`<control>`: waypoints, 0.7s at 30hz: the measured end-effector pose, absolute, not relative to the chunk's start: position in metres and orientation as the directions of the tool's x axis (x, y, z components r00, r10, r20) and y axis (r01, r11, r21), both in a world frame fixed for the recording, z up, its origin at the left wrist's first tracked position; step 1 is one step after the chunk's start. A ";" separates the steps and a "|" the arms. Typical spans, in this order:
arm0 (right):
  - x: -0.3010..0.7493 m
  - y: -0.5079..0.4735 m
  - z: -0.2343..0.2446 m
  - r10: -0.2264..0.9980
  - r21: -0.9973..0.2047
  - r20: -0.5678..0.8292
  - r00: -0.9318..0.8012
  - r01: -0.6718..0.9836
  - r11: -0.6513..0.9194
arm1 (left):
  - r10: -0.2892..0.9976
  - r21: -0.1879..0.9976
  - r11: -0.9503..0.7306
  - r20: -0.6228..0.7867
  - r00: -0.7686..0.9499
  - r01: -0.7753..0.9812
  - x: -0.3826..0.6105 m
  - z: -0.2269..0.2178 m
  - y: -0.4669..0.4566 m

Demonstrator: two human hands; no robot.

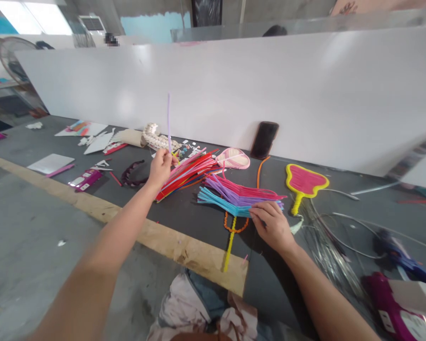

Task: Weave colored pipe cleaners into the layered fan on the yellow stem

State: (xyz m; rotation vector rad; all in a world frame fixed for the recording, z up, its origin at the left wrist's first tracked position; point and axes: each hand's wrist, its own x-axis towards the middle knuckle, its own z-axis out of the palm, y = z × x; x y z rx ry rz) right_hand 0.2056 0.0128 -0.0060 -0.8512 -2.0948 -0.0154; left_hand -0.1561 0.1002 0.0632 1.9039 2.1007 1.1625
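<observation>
Now a lilac stem (169, 118) stands upright in the left hand (160, 168).
Its fingers are clamped on the lower end, over the counter (195, 228) near a red-and-pink bundle (190, 174); the right hand (271, 223) touches the blue stems (216, 201), and whether those fingers grip I cannot tell.

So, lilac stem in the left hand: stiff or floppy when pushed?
Probably stiff enough to hold itself: the lilac stem stands straight up from the left hand. Likely light, being so thin. May bend if pushed: the similar-looking blue strips are kinked.
</observation>
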 end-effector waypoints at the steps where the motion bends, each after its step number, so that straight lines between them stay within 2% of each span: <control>1: 0.206 0.013 -0.005 0.561 -0.276 0.724 -0.400 0.577 0.768 | 0.844 0.590 -0.120 0.484 -0.231 0.798 -0.153 0.069 0.100; 4: 0.206 0.012 -0.003 0.542 -0.265 0.752 -0.376 0.581 0.770 | 0.732 0.592 -0.261 0.637 -0.243 0.763 -0.139 0.091 0.093; 7: 0.206 0.008 0.001 0.508 -0.241 0.789 -0.347 0.585 0.775 | 0.736 0.515 -0.290 0.659 -0.155 0.807 -0.114 0.104 0.079; 9: 0.205 0.004 0.006 0.470 -0.209 0.819 -0.330 0.590 0.779 | 0.801 0.352 -0.331 0.595 0.064 0.876 -0.091 0.102 0.067; 11: 0.204 -0.001 0.012 0.419 -0.161 0.852 -0.314 0.605 0.780 | 0.845 0.248 -0.386 0.481 0.234 0.888 -0.064 0.090 0.053; 14: 0.205 -0.007 0.022 0.373 -0.087 0.878 -0.300 0.666 0.741 | 0.810 0.137 -0.530 0.373 0.452 0.837 -0.026 0.066 0.033; 17: 0.206 -0.008 0.025 0.381 -0.043 0.863 -0.332 0.703 0.710 | 0.695 0.118 -0.689 0.387 0.606 0.715 0.002 0.050 0.018; 21: 0.211 -0.004 0.022 0.429 -0.106 0.827 -0.364 0.648 0.755 | 0.623 0.108 -0.748 0.456 0.636 0.655 0.015 0.047 0.017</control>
